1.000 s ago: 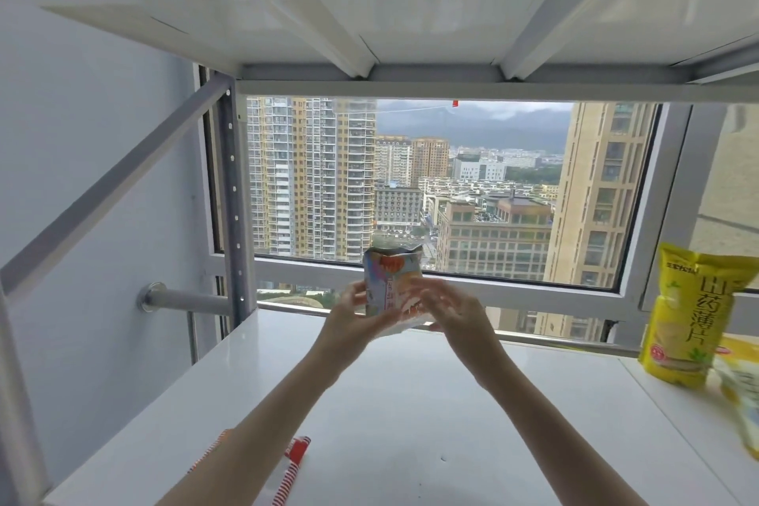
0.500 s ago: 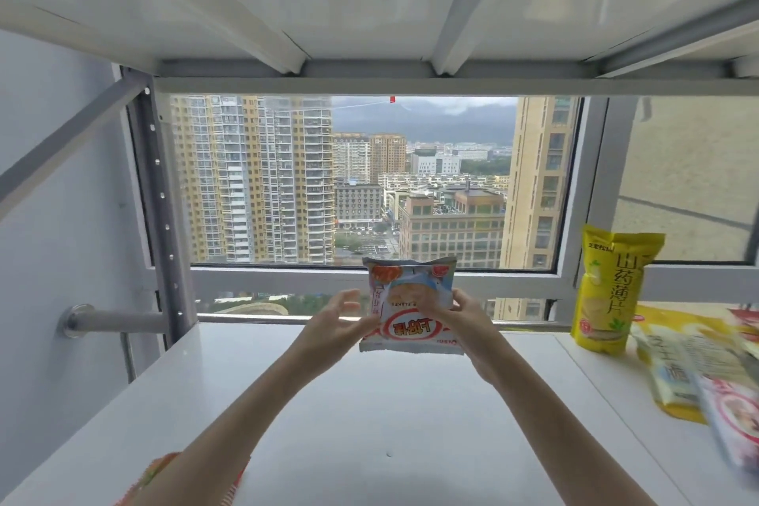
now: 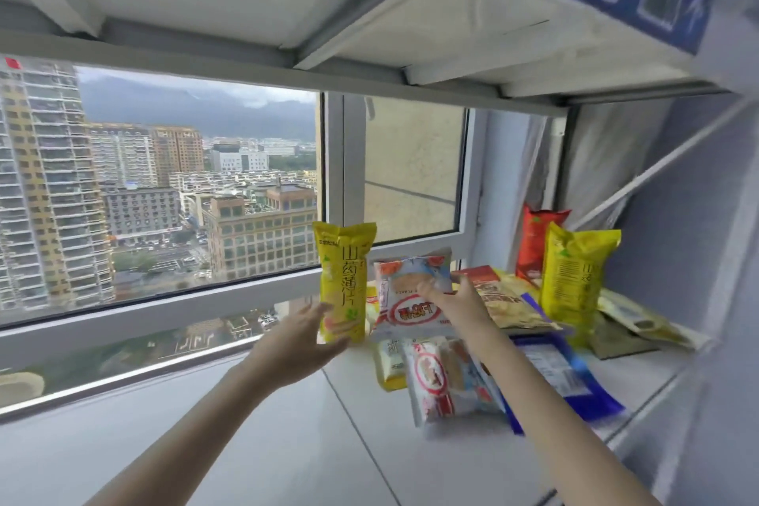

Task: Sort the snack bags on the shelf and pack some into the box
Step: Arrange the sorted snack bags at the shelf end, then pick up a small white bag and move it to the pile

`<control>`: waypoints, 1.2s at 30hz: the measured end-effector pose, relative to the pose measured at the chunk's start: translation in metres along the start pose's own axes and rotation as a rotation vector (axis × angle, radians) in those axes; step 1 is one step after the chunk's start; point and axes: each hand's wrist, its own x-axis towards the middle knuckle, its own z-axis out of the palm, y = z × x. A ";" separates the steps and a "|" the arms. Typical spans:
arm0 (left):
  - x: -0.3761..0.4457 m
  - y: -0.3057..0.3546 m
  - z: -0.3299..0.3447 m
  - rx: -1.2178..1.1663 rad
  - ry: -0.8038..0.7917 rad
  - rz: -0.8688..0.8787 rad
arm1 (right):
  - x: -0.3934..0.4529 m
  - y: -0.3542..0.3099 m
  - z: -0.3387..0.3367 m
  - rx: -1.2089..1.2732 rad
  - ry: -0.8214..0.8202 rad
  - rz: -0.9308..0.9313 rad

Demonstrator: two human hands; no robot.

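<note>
Behind the shelf [image 3: 287,444] a wide window [image 3: 164,185] shows tall city buildings, and the white shelf board runs from it toward us. We go from left to right. Our left hand [image 3: 300,341] is open, fingers spread, holding nothing; it hovers just beside the lower part of the upright yellow bag [image 3: 344,279], which stands near the window frame. We cannot tell if the fingertips touch it already.

Next, our right hand [image 3: 456,300] is closed on the white and red bag [image 3: 410,300] — thumb in front, the other fingers behind — and holds it tilted, above the pile, just beside the yellow one. Under it lies a similar white bag [image 3: 447,378] flat on the shelf, then a blue packet [image 3: 562,378], and further right a second yellow bag [image 3: 575,279] with an orange bag [image 3: 536,242] behind it. No box is visible in this view.

To do this step well, we think the bag should go down next to its own kind, on a free part of the shelf, not on the loose heap. The left hand can steady the tall yellow bag — it looks light and easy to tip — while the right one releases gently.
</note>
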 end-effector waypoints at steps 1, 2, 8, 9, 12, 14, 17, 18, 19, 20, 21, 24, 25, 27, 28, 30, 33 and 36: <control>0.013 0.012 0.009 -0.011 -0.022 0.019 | 0.013 0.007 -0.016 -0.012 0.037 0.006; 0.024 0.023 0.016 -0.018 -0.037 0.038 | 0.025 0.013 -0.030 -0.015 0.066 0.009; 0.077 0.059 0.051 -0.008 -0.092 0.057 | 0.089 0.048 -0.055 -0.157 0.060 0.090; 0.083 0.062 0.055 -0.005 -0.098 0.050 | 0.095 0.051 -0.051 -0.251 0.040 0.082; 0.093 0.066 0.063 0.013 -0.111 0.022 | 0.104 0.063 -0.036 -0.689 0.008 -0.019; 0.096 0.067 0.066 0.026 -0.108 0.007 | 0.106 0.066 -0.028 -0.837 0.040 -0.108; 0.094 0.064 0.067 0.040 -0.095 -0.006 | 0.102 0.058 -0.019 -0.886 0.104 -0.261; 0.092 0.062 0.066 0.044 -0.089 -0.014 | 0.097 0.053 -0.015 -0.872 0.113 -0.337; 0.090 0.059 0.065 0.050 -0.083 -0.021 | 0.091 0.047 -0.010 -0.842 0.100 -0.409; 0.087 0.056 0.064 0.056 -0.075 -0.027 | 0.084 0.040 -0.004 -0.807 0.064 -0.475; 0.083 0.052 0.061 0.063 -0.066 -0.036 | 0.075 0.032 0.003 -0.771 0.012 -0.529; 0.063 0.031 0.047 0.081 -0.026 -0.062 | 0.045 0.008 0.034 -0.705 -0.171 -0.598; 0.054 0.021 0.041 0.089 -0.019 -0.075 | 0.035 0.001 0.048 -0.690 -0.230 -0.598; 0.029 -0.005 0.024 0.116 -0.005 -0.127 | 0.015 -0.010 0.079 -0.656 -0.336 -0.586; 0.013 -0.020 0.014 0.130 -0.002 -0.169 | 0.004 -0.016 0.097 -0.648 -0.392 -0.583; -0.028 -0.057 -0.008 0.152 -0.001 -0.274 | -0.024 -0.025 0.137 -0.666 -0.533 -0.600; -0.108 -0.116 -0.045 0.159 -0.027 -0.480 | -0.079 -0.039 0.199 -0.701 -0.775 -0.647; -0.199 -0.169 -0.080 0.139 -0.064 -0.712 | -0.140 -0.053 0.263 -0.699 -0.999 -0.692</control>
